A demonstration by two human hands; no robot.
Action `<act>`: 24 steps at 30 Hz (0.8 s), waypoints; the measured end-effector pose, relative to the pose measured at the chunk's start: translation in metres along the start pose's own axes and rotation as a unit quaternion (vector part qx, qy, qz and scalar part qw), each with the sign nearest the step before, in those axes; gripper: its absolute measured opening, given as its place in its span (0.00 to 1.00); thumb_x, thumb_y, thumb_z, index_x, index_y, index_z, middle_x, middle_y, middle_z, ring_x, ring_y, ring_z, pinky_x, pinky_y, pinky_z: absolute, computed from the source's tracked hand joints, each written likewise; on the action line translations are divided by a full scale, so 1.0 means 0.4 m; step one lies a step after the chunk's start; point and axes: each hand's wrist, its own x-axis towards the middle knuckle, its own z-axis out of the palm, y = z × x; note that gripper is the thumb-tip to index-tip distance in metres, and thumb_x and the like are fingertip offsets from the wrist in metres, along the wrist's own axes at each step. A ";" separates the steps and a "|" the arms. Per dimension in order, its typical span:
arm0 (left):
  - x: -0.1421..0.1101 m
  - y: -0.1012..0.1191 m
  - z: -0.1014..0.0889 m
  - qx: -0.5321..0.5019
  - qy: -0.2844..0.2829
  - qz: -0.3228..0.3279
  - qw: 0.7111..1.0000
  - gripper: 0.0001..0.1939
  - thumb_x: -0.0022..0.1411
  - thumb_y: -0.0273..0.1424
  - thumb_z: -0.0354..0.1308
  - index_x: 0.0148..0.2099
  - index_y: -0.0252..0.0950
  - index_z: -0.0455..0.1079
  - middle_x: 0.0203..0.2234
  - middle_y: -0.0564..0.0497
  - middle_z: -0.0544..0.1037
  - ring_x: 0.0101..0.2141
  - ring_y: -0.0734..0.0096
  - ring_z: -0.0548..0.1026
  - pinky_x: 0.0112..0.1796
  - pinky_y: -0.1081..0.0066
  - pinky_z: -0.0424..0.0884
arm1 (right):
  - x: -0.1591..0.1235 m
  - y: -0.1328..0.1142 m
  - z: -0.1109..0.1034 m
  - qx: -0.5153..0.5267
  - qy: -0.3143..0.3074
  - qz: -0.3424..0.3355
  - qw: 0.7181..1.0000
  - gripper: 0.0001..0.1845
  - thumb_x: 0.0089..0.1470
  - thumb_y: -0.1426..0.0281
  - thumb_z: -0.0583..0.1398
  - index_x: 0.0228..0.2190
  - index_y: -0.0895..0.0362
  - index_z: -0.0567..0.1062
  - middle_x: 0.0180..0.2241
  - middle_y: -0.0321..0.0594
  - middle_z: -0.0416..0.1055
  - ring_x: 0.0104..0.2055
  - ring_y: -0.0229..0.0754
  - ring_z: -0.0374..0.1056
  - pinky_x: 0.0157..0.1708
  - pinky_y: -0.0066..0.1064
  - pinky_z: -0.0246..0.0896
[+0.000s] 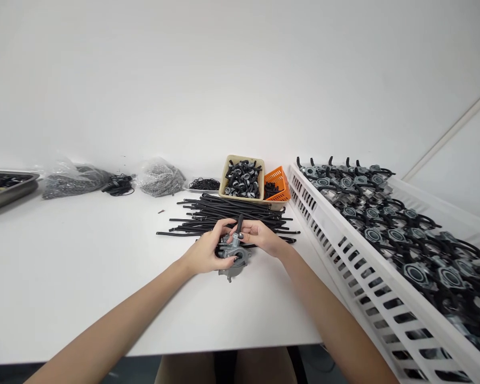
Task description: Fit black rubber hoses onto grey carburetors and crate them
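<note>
Just above the table, a grey metal carburetor [232, 261] is gripped in my left hand [210, 249], with the thumb across its front by the round bore. A short black rubber piece [240, 223] stands up from the carburetor's top. My right hand [260, 236] is closed at the base of that piece, thumb and fingers pinching around the carburetor's neck. Behind both hands lies a loose pile of black rubber hoses [224, 210]. The fingertips on the far side of the carburetor are partly hidden.
At right, a white slatted crate [344, 242] holds many carburetors with hoses. A cream basket [225, 184] of small parts and an orange basket [285, 186] stand behind the hoses. Plastic bags [160, 177], black rings [204, 184] and a metal tray [20, 192] line the wall leftward.
</note>
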 end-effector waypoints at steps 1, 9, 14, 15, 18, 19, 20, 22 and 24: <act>0.000 -0.001 0.000 -0.001 0.000 0.001 1.000 0.40 0.51 0.31 0.62 0.62 0.40 0.46 0.50 0.42 0.74 0.48 0.57 0.74 0.48 0.60 0.69 | 0.001 0.000 0.001 0.000 0.001 0.002 1.000 0.21 0.50 0.57 0.66 0.39 0.60 0.75 0.34 0.44 0.78 0.39 0.43 0.74 0.46 0.38 0.65; -0.001 0.001 -0.001 -0.005 -0.001 -0.015 1.000 0.38 0.54 0.32 0.61 0.63 0.40 0.47 0.48 0.44 0.75 0.44 0.59 0.77 0.46 0.62 0.71 | 0.004 0.002 0.006 -0.024 0.016 -0.006 1.000 0.21 0.51 0.56 0.65 0.40 0.59 0.76 0.35 0.44 0.78 0.42 0.43 0.74 0.48 0.38 0.65; 0.000 -0.004 0.001 -0.007 0.003 -0.008 1.000 0.39 0.52 0.32 0.62 0.62 0.40 0.47 0.50 0.42 0.74 0.48 0.56 0.75 0.49 0.59 0.69 | 0.009 0.011 0.004 -0.016 0.017 0.002 1.000 0.24 0.47 0.54 0.67 0.38 0.60 0.75 0.34 0.44 0.78 0.39 0.43 0.74 0.47 0.39 0.66; 0.000 -0.005 0.001 -0.008 0.002 -0.007 1.000 0.40 0.52 0.32 0.61 0.62 0.40 0.46 0.50 0.42 0.74 0.48 0.56 0.75 0.50 0.59 0.68 | 0.010 0.011 0.004 -0.016 0.019 0.004 1.000 0.24 0.47 0.54 0.67 0.38 0.61 0.75 0.34 0.44 0.78 0.39 0.43 0.74 0.47 0.39 0.66; 0.001 -0.004 0.001 -0.013 -0.006 0.000 1.000 0.39 0.52 0.31 0.61 0.62 0.40 0.46 0.50 0.41 0.74 0.48 0.57 0.75 0.50 0.59 0.68 | 0.008 0.008 0.006 -0.014 0.021 0.007 1.000 0.24 0.46 0.55 0.68 0.38 0.61 0.75 0.34 0.45 0.78 0.39 0.43 0.74 0.47 0.38 0.66; 0.001 -0.003 0.000 -0.013 -0.006 0.001 1.000 0.39 0.52 0.31 0.61 0.62 0.39 0.46 0.50 0.42 0.74 0.48 0.57 0.75 0.49 0.59 0.68 | 0.006 0.005 0.007 -0.013 0.020 0.007 1.000 0.24 0.47 0.56 0.68 0.39 0.61 0.75 0.34 0.45 0.78 0.39 0.43 0.74 0.47 0.38 0.66; 0.001 -0.002 0.000 -0.011 -0.004 0.000 1.000 0.39 0.52 0.31 0.61 0.62 0.39 0.46 0.50 0.42 0.74 0.47 0.58 0.75 0.49 0.60 0.69 | 0.003 0.003 0.006 -0.011 0.015 0.007 1.000 0.24 0.48 0.56 0.67 0.39 0.61 0.75 0.35 0.45 0.78 0.40 0.43 0.74 0.47 0.38 0.66; 0.001 0.000 0.000 -0.005 0.000 -0.007 1.000 0.39 0.52 0.32 0.61 0.62 0.39 0.46 0.48 0.43 0.75 0.46 0.58 0.76 0.47 0.61 0.69 | -0.001 -0.002 0.004 -0.009 -0.005 0.007 1.000 0.23 0.51 0.56 0.66 0.42 0.60 0.74 0.38 0.46 0.78 0.42 0.43 0.74 0.47 0.37 0.65; 0.000 0.001 -0.001 -0.001 0.000 -0.014 1.000 0.39 0.52 0.33 0.61 0.62 0.39 0.46 0.47 0.44 0.75 0.44 0.58 0.76 0.46 0.61 0.70 | -0.004 -0.004 0.001 -0.012 -0.019 0.006 1.000 0.23 0.53 0.56 0.64 0.43 0.60 0.75 0.39 0.46 0.78 0.44 0.43 0.73 0.47 0.37 0.65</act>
